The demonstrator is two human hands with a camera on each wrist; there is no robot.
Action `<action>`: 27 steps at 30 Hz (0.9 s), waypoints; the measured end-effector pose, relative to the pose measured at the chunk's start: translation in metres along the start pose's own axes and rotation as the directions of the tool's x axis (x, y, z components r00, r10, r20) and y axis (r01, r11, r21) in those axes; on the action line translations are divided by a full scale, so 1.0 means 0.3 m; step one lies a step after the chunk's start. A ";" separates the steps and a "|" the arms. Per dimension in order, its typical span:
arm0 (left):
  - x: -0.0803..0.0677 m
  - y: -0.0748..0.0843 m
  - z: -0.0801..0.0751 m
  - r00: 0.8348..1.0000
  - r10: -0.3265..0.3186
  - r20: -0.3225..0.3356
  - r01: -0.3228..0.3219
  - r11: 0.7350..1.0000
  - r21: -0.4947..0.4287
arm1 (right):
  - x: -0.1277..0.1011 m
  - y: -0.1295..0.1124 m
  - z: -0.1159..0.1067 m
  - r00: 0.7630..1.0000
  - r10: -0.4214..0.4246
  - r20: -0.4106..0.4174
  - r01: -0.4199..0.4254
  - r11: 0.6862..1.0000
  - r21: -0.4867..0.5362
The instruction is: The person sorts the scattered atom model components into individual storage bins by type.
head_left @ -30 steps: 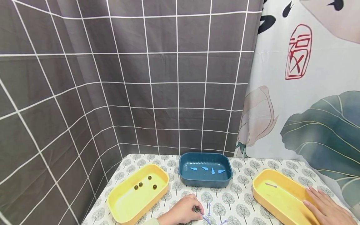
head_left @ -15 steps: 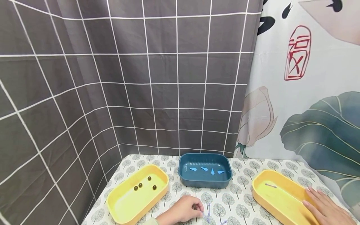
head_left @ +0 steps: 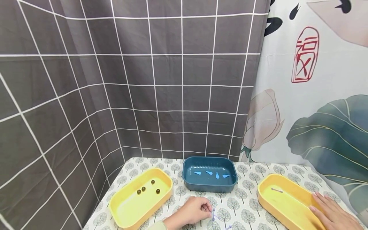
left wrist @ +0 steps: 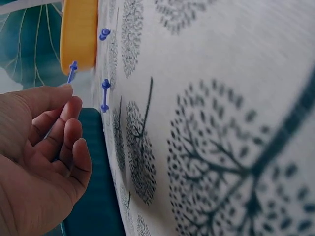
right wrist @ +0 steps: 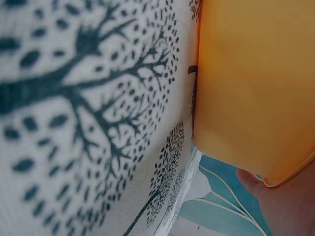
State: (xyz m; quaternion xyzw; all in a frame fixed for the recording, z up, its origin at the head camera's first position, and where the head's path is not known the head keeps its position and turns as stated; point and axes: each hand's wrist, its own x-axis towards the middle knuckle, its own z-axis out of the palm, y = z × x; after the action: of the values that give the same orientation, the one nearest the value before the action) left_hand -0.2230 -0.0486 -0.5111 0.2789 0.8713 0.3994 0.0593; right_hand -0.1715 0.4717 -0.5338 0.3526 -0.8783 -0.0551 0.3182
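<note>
My left hand pinches a small purple stick with knobbed ends between thumb and index finger, raised just off the cloth. Its other fingers are loosely curled. Close by on the table lie two more such purple sticks, one near the fingertips and another nearer the front edge. At the right, my right hand rests with its fingers extended over the far-right side of a yellow bin. One purple stick lies inside that bin. In the right wrist view the bin's outer wall hides most of the hand.
A second yellow bin at the left holds several dark round beads. At the back middle stands a dark blue bin with several light blue drop-shaped pieces. A tree-print cloth covers the table.
My left hand has picked up a purple stick from the cloth and shifted slightly right and up with it. The right hand stays on the yellow bin.
</note>
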 end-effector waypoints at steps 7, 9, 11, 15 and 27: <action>0.017 0.014 0.008 1.000 -0.005 0.009 0.005 1.000 -0.015 | 0.002 -0.010 -0.004 1.000 0.017 0.020 -0.017 1.000 0.001; 0.022 0.020 0.010 1.000 -0.006 0.007 0.006 1.000 -0.024 | 0.003 -0.007 -0.003 1.000 0.012 0.017 -0.012 1.000 0.002; 0.027 0.026 0.011 1.000 -0.007 0.006 0.008 0.999 -0.034 | 0.005 -0.002 -0.003 1.000 0.001 0.012 -0.001 1.000 0.001; 0.043 0.037 0.015 1.000 -0.005 0.000 0.005 0.999 -0.039 | 0.008 0.005 -0.003 1.000 -0.014 0.003 0.014 1.000 -0.001; 0.087 0.072 0.033 1.000 0.016 -0.004 -0.017 0.998 -0.053 | 0.009 -0.012 -0.017 0.999 0.031 0.028 -0.031 1.000 -0.005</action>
State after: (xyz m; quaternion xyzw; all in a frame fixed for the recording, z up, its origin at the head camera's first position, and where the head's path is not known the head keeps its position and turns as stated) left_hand -0.2321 -0.0166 -0.4989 0.2836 0.8582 0.4233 0.0617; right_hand -0.1678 0.4678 -0.5295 0.3374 -0.8880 -0.0571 0.3072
